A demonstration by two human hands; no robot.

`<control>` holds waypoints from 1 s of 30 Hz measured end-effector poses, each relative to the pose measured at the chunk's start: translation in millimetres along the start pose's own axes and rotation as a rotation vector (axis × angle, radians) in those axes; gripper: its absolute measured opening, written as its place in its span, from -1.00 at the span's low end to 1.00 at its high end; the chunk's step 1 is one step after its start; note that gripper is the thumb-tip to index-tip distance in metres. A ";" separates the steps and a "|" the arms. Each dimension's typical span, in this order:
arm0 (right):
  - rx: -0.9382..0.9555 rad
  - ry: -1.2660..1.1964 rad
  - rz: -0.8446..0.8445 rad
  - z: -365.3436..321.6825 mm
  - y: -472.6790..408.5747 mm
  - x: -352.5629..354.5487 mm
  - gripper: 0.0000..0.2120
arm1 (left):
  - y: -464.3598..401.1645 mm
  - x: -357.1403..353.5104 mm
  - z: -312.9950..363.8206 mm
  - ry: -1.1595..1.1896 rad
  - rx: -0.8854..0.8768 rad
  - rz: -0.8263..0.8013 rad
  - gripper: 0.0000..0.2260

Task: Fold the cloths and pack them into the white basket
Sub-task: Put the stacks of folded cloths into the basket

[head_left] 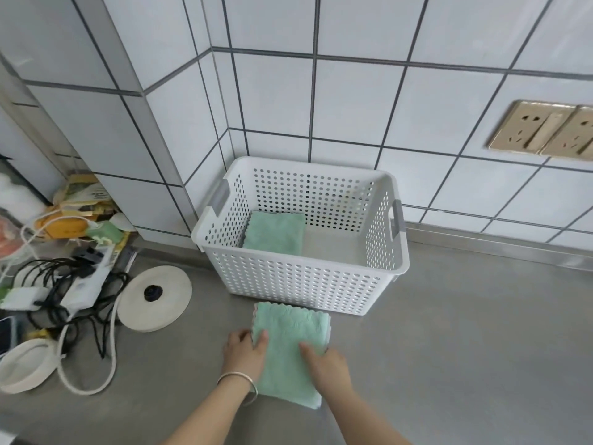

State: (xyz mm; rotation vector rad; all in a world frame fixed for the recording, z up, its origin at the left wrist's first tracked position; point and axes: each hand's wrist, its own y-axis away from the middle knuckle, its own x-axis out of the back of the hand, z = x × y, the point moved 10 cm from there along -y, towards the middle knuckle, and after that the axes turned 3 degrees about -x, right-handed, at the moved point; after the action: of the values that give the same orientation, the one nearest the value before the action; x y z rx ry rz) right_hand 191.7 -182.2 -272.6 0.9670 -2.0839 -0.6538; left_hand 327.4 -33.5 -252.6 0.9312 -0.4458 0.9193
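Note:
A green cloth (288,335), folded into a long rectangle, lies on the grey counter just in front of the white perforated basket (298,284). My left hand (245,351) grips the cloth's left edge, thumb on top. On the right half of the cloth rests my right hand (325,361), with its thumb lying on the fabric and its fingers at the right edge. Another folded green cloth (274,234) lies flat on the left side of the basket floor.
The basket stands in a tiled corner. On the left are a round white disc (154,298), tangled black cables with a power strip (77,284), a white bowl (24,366) and packets. Wall sockets (545,130) are at the right.

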 end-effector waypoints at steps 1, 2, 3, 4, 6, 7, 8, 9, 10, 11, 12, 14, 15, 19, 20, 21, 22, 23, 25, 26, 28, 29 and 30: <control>0.001 0.026 0.023 4.7 -5.7 -2.9 -0.23 | 1.2 -3.7 2.6 0.018 -0.024 -0.006 -0.58; -0.002 0.037 0.037 10.8 -11.7 -5.6 -0.17 | 4.9 -4.4 5.4 0.042 -0.038 -0.018 -0.59; -0.002 0.035 0.029 16.4 -18.9 -8.8 -0.18 | 5.9 -5.7 6.5 0.073 -0.049 -0.031 -0.60; 0.004 0.036 0.017 18.3 -22.7 -10.8 -0.24 | 8.8 -4.6 6.4 0.138 -0.034 -0.061 -0.60; 0.017 0.057 0.003 8.6 -8.9 -8.8 -0.40 | 17.8 -3.6 3.2 0.324 0.038 -0.156 -0.54; 0.012 0.049 -0.014 5.8 -1.2 -9.1 -0.46 | 22.0 -0.7 0.9 0.427 0.071 -0.183 -0.49; 0.006 0.034 -0.033 3.2 6.7 -9.7 -0.52 | 27.5 2.9 -1.6 0.488 0.114 -0.213 -0.45; 0.020 0.019 -0.042 -0.6 12.2 -10.3 -0.56 | 33.8 7.3 0.1 0.540 0.127 -0.238 -0.45; 0.034 0.004 -0.048 -4.5 21.1 -10.4 -0.58 | 42.4 15.6 0.8 0.562 0.136 -0.271 -0.49; 0.062 -0.001 -0.061 -8.6 30.3 -12.5 -0.58 | 53.6 29.0 6.0 0.596 0.097 -0.292 -0.54; 0.095 -0.008 -0.083 -15.4 44.1 -15.8 -0.59 | 62.9 43.2 12.3 0.627 0.050 -0.289 -0.50; 0.263 -0.037 -0.085 -41.0 77.0 -21.7 -0.65 | 78.3 76.6 29.5 0.696 -0.073 -0.262 -0.27; 0.392 -0.067 -0.021 -58.2 96.4 -16.5 -0.71 | 90.5 100.0 33.4 0.760 -0.100 -0.210 -0.25; 0.723 -0.199 0.004 -145.1 158.5 14.5 -0.56 | 109.1 187.2 60.7 0.742 -0.220 0.014 -0.27; 0.771 -0.177 -0.015 -167.9 165.4 25.6 -0.47 | 109.6 202.6 76.7 0.694 -0.263 0.049 -0.18; 0.824 -0.167 -0.012 -192.2 172.0 40.7 -0.47 | 110.6 214.0 95.6 0.685 -0.300 0.063 -0.17; 0.863 -0.180 0.015 -215.3 174.8 59.4 -0.56 | 105.0 219.0 114.9 0.728 -0.343 0.026 -0.20; 0.889 -0.208 0.048 -236.6 174.0 77.2 -0.66 | 100.6 222.0 140.7 0.771 -0.403 -0.040 -0.23; 0.902 -0.247 0.128 -270.1 163.3 106.4 -0.79 | 89.1 223.9 193.2 0.816 -0.513 -0.139 -0.32; 0.888 -0.250 0.172 -282.8 151.5 117.6 -0.80 | 78.6 226.8 216.0 0.805 -0.553 -0.133 -0.41; 0.837 -0.292 0.227 -301.5 121.7 139.0 -0.82 | 53.6 227.8 252.2 0.738 -0.586 -0.045 -0.56; 0.789 -0.325 0.231 -305.8 103.7 147.9 -0.85 | 40.1 224.1 268.7 0.680 -0.626 -0.014 -0.55; 0.732 -0.350 0.232 -306.9 85.2 155.8 -0.88 | 29.0 215.6 286.2 0.577 -0.663 0.006 -0.52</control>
State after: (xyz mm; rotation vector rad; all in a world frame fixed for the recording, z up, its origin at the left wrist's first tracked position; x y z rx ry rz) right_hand 328.0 -298.3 33.4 1.0076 -2.7778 0.0995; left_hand 436.7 -162.1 64.8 0.0462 -0.2241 0.9133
